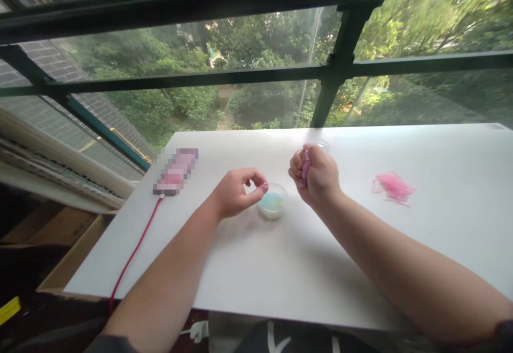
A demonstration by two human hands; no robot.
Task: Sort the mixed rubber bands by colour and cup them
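My right hand is clenched in a fist around a lilac, soft-looking lump like clay or slime, which bulges out between the fingers and palm. Thumb and forefinger of my left hand are pinched together beside the rim of a small clear round tub. A tiny pinkish spot shows at those fingertips, too small to name. Pale blue-green and yellowish contents lie inside the tub. Partly hidden behind my right fist is a clear round lid or dish.
A loose heap of pink shreds lies right on the white table. On the left is a blurred-out pink phone-like object with a red cable running over the table edge. Dark-framed windows stand behind; a cardboard box is at lower left.
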